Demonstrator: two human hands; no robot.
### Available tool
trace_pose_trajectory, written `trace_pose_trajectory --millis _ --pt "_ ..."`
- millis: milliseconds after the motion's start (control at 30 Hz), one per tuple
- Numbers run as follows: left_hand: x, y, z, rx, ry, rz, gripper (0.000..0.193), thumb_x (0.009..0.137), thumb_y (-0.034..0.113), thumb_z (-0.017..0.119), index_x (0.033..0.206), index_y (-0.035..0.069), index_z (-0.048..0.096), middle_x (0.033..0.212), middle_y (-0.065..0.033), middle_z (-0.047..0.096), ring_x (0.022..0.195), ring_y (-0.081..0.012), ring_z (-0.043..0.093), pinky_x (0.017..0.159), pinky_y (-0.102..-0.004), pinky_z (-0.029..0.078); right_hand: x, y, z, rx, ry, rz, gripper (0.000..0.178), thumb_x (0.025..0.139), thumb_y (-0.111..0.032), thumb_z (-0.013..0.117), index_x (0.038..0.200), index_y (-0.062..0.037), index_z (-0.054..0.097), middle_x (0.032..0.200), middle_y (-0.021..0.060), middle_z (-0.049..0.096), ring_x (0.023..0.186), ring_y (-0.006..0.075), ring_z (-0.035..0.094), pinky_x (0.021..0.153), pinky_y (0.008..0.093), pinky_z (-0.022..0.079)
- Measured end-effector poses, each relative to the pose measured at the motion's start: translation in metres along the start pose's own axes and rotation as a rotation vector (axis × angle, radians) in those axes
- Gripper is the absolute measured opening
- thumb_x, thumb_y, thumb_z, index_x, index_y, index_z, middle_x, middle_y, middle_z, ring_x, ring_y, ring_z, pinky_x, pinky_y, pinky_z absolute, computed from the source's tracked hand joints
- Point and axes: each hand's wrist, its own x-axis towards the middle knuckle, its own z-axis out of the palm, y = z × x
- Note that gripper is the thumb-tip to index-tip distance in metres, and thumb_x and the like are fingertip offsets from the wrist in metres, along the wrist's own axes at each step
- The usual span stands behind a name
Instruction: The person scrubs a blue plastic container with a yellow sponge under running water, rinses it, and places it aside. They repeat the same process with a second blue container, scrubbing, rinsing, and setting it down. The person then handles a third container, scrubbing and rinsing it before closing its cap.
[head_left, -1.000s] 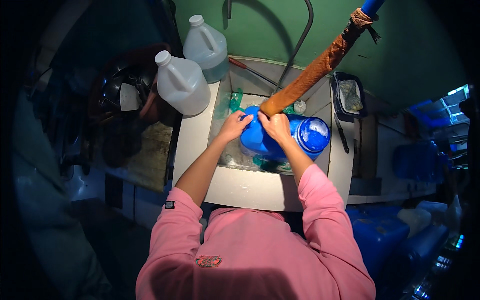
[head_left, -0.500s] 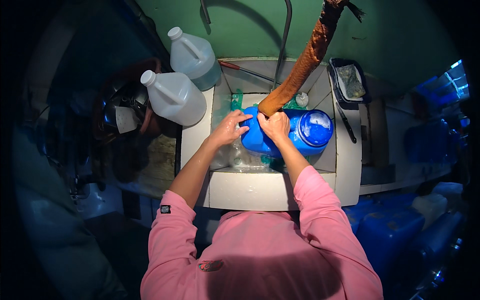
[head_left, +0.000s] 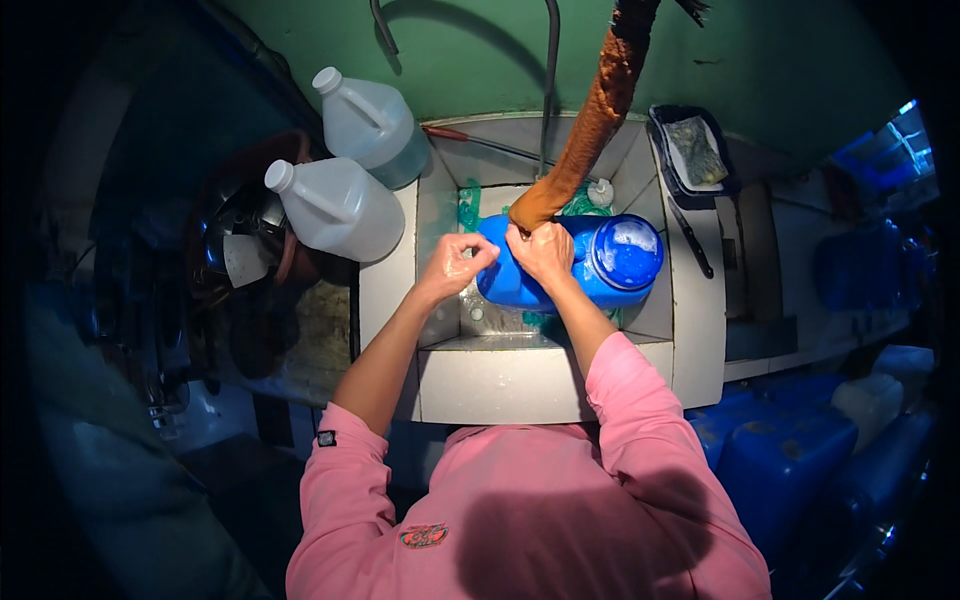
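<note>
A blue plastic water jug [head_left: 510, 275] with a wide round blue lid [head_left: 628, 252] sits in a small tiled sink [head_left: 645, 290]. My right hand [head_left: 543, 250] is closed on top of it, wrapped around its handle area beside the lid; the fingertips are hidden. Against that thumb rests the lower end of an orange-brown, cloth-like hose [head_left: 570, 185] coming down from above. At the jug's left end, my left hand [head_left: 458, 265] has its thumb and fingers pinched together. Whatever it holds, if anything, I cannot make out. Suds lie on the lid.
Two translucent jugs [head_left: 345, 215] stand left of the sink, beside a reddish basin [head_left: 295, 255] of dark cookware. Green netting [head_left: 470, 205] lies in the sink. On the right ledge are a knife [head_left: 690, 240] and a dark tray [head_left: 665, 165] with a sponge. Blue containers [head_left: 785, 445] stand lower right.
My left hand's fingers have drawn off the jug's left side and curled together. My right hand keeps its place on the jug. The whole view has shifted slightly.
</note>
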Motion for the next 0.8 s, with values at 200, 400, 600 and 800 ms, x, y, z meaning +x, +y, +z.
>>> trace_pose_trajectory --millis 200,400,600,800 --pt "0.031 0.000 0.067 0.526 0.203 0.346 0.050 0.079 0.031 0.077 0.115 0.001 0.060 0.110 -0.0176 0.062 0.108 -0.0345 0.057 0.095 -0.0438 0.046 0.003 -0.022 -0.017 0.416 -0.009 -0.157 0.029 0.084 -0.029 0.066 0.080 -0.0002 0.068 0.074 0.0214 0.068 0.071 0.0400 0.068 0.067 0.0477 0.052" --pt "0.060 -0.009 0.083 0.837 -0.215 0.315 0.045 0.090 0.049 0.069 0.101 0.006 0.069 0.090 -0.0193 0.071 0.089 -0.0348 0.068 0.082 -0.0462 0.052 0.030 0.005 -0.083 -0.108 -0.314 -0.130 0.026 0.084 -0.026 0.064 0.096 -0.0028 0.069 0.084 0.0192 0.071 0.085 0.0381 0.071 0.079 0.0449 0.056" --pt "0.049 0.004 0.039 0.930 -0.132 0.319 0.044 0.099 0.048 0.056 0.112 0.005 0.057 0.097 -0.0190 0.067 0.090 -0.0411 0.067 0.078 -0.0510 0.053 0.063 0.040 -0.121 0.801 -0.108 0.137 0.042 0.090 -0.031 0.075 0.117 -0.0026 0.061 0.095 0.0084 0.069 0.085 0.0177 0.067 0.076 0.0322 0.055" --pt "0.062 0.013 0.044 0.893 -0.226 0.192 0.043 0.099 0.052 0.055 0.110 0.010 0.058 0.091 -0.0172 0.070 0.089 -0.0407 0.068 0.074 -0.0528 0.052 0.061 0.012 -0.072 0.294 -0.027 -0.389 0.025 0.092 -0.027 0.071 0.102 -0.0038 0.072 0.087 0.0058 0.073 0.076 0.0179 0.068 0.072 0.0321 0.053"
